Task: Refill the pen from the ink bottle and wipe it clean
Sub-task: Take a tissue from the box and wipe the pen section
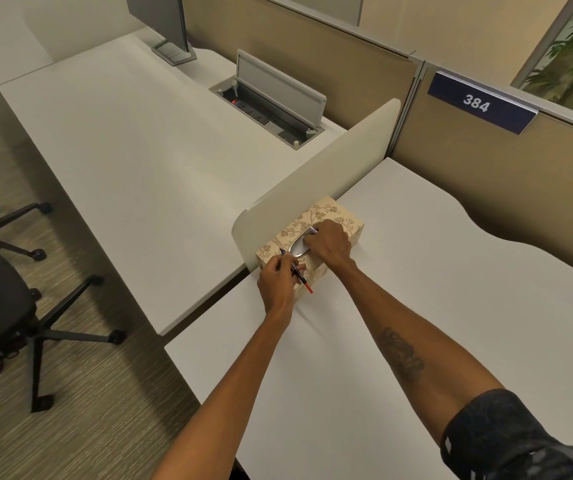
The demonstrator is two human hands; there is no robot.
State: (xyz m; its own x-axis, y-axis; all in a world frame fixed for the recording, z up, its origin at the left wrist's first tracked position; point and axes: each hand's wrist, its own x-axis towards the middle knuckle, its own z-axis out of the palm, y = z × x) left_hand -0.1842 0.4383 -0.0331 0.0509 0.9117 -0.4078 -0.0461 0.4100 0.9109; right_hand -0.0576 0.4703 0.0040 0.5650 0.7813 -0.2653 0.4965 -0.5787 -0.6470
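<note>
The person stands at a white desk (pixel 416 289) and reaches out with both arms to a tissue box (pixel 342 216) with a leaf pattern on it. The box sits right beside a low cream divider (pixel 313 174). The left hand (pixel 275 284) pinches the pen (pixel 297 270) between its fingers and holds it just over the near end of the box. The pen is thin and dark, and its red end points back toward the person. The right hand (pixel 330 242) rests on top of the box at the opening (pixel 297 247), with its fingers curled in there. It looks like they are closing on a tissue, but I cannot tell if they have one, because the hand hides it. No ink bottle can be seen anywhere, so I cannot tell if the pen is full. This looks like the wiping step, just at its start. Next, the right hand needs to pull a tissue up and out of the box. Then it needs to wrap the tissue around the pen and rub it, while the left hand keeps the pen steady. The box is light and may lift with the tissue.
</note>
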